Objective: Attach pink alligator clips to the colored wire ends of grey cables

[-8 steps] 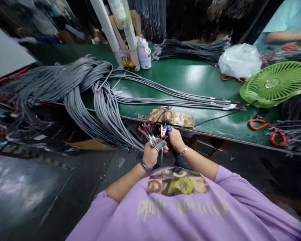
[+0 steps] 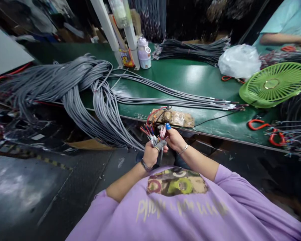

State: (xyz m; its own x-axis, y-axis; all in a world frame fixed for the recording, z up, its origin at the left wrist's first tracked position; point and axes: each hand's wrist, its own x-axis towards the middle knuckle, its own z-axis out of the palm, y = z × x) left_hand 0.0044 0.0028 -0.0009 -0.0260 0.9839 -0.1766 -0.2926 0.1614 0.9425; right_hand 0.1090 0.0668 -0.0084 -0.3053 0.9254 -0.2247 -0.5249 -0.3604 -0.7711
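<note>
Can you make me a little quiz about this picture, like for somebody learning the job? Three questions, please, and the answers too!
1. True or false: the left hand is holding nothing.

2. Which colour covers a fingertip of the right hand?
A) yellow
B) blue
C) red

3. Fill in the missing word: the bottle stands on the ____ table.

Key:
1. False: its grip is closed around grey cables with coloured wire ends.
2. B
3. green
</note>
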